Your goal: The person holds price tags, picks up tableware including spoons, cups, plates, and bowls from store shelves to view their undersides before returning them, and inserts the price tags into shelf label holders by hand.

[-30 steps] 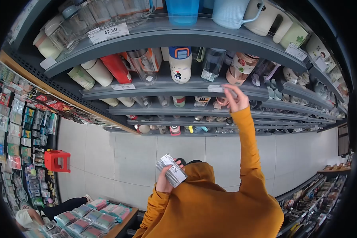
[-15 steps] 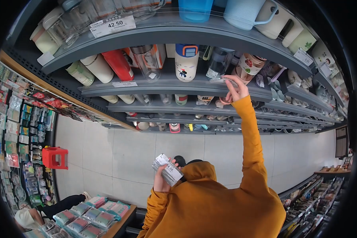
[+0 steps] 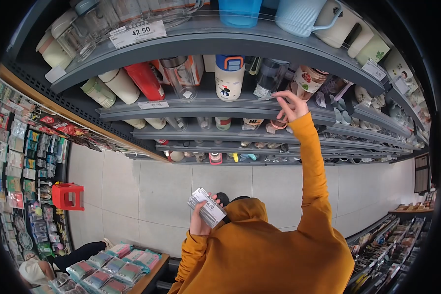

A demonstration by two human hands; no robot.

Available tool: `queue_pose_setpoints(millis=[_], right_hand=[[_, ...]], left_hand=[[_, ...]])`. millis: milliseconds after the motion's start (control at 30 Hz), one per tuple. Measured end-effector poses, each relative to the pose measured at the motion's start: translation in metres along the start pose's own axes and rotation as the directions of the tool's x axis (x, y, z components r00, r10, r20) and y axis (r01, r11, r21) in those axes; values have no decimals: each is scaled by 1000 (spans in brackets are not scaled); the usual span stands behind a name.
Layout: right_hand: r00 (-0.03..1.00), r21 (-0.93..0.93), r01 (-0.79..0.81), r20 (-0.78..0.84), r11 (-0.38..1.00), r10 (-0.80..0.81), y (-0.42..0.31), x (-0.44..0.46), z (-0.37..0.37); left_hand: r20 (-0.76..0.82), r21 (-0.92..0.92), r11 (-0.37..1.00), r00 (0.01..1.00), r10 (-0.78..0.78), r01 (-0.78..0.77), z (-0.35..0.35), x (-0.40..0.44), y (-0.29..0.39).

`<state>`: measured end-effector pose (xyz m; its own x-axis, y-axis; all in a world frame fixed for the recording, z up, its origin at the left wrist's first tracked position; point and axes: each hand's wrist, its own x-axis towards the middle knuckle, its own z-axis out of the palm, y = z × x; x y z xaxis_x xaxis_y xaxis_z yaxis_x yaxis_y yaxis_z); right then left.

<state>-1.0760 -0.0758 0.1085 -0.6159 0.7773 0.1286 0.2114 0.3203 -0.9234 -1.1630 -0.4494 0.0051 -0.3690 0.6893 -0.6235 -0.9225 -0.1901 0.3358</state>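
Note:
My left hand (image 3: 199,220) is closed round a stack of price tags (image 3: 209,208), held low in front of my body; the top one reads a price ending in 4.50. My right hand (image 3: 293,105) reaches up to the front edge of a shelf (image 3: 196,107). Thumb and forefinger pinch a thin, pale price tag (image 3: 267,96) at that edge; its print is not legible. Just behind the fingertips stands a dark clear bottle (image 3: 271,76). To the right is a jar-like cup with a red print (image 3: 308,81), and further left a white bottle with a blue lid (image 3: 229,81).
Above, another shelf carries a 42.50 tag (image 3: 138,34), a blue cup (image 3: 238,13) and a light-blue mug (image 3: 301,17). Lower shelves hold several cups. A red stool (image 3: 67,196) stands at left, near a person (image 3: 78,256) and a table of packaged goods (image 3: 113,267).
My right hand has shifted slightly, its fingers a little more spread over the shelf edge, with the tag still at the fingertips. The left hand and its stack have barely moved.

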Motion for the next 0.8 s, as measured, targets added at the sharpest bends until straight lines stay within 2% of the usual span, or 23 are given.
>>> queue_pose_setpoints(millis=[67, 100, 200, 300, 400, 500, 600, 800], right_hand=[[999, -49, -33, 38, 998, 35, 0, 0, 0], [997, -15, -71, 31, 997, 71, -2, -1, 1], [999, 4, -13, 33, 1000, 13, 1, -1, 3], [998, 65, -57, 44, 996, 54, -3, 1, 4], [986, -30, -135, 99, 990, 138, -9, 2, 5], [990, -143, -95, 88, 985, 108, 0, 9, 0], [987, -91, -102, 119, 991, 113, 2, 11, -8], [976, -154, -60, 199, 986, 91, -3, 20, -8]], left_hand=[[8, 9, 1000, 1000, -2, 2, 0, 3, -1], [14, 14, 1000, 1000, -5, 5, -1, 3, -2], [27, 33, 999, 1000, -8, 7, 0, 3, -3], [49, 42, 999, 999, -13, 11, 3, 3, -3], [103, 52, 998, 994, -38, 33, 6, 4, -2], [142, 59, 995, 986, -85, 77, 4, 6, -3], [160, 68, 993, 981, -111, 101, 6, 7, -4], [172, 97, 989, 977, -123, 107, 8, 9, -5]])
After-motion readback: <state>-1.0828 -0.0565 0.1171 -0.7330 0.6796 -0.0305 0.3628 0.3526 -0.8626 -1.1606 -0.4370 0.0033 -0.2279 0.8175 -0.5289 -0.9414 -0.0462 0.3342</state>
